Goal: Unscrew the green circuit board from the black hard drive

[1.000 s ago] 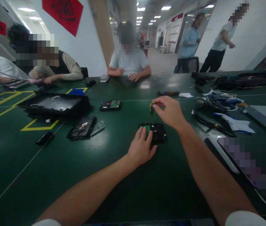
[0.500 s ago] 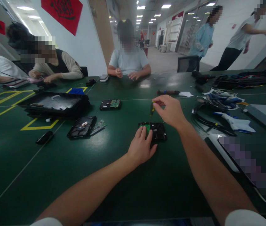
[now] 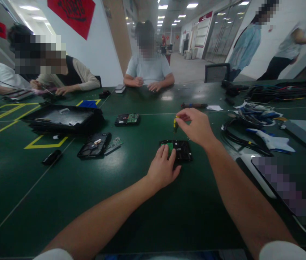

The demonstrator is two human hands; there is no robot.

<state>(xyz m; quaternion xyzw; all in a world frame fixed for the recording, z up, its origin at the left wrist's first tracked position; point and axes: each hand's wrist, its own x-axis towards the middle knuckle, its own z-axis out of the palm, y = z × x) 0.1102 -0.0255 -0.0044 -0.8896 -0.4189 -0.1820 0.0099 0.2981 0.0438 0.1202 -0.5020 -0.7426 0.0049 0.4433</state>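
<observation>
A black hard drive with a green circuit board lies flat on the dark green table. My left hand rests on its left part, fingers spread over the board and thumb near the front edge. Above the drive's back edge, my right hand pinches the top of a small yellow and black screwdriver. The screwdriver points down at the drive; its thin tip is too small to make out clearly.
Another drive, an opened drive, a loose circuit board and a black tray lie left. Cables, a grey box and a phone are right. Several people are beyond the table.
My hands have barely moved; the screwdriver has turned slightly in my right fingers. In the background, two standing people have shifted right.
</observation>
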